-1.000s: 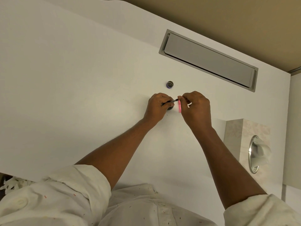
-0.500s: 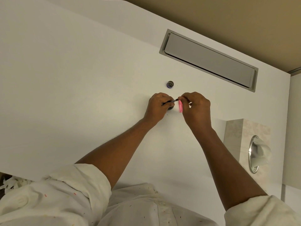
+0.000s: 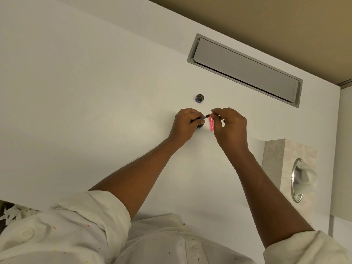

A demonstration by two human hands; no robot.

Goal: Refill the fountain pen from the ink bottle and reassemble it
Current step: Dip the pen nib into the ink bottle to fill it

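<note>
While the left hand (image 3: 185,123) curled its fingers round the dark pen section (image 3: 204,117) over the ink bottle (image 3: 200,127) on the table (image 3: 95,92), the right hand (image 3: 231,128) pinched the pink barrel (image 3: 211,125), so reassembly seemed barely begun.

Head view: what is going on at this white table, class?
A person's left hand grips a dark pen section over a mostly hidden ink bottle. The right hand pinches a pink pen piece at that section's end. A small round cap lies farther back on the table.
</note>
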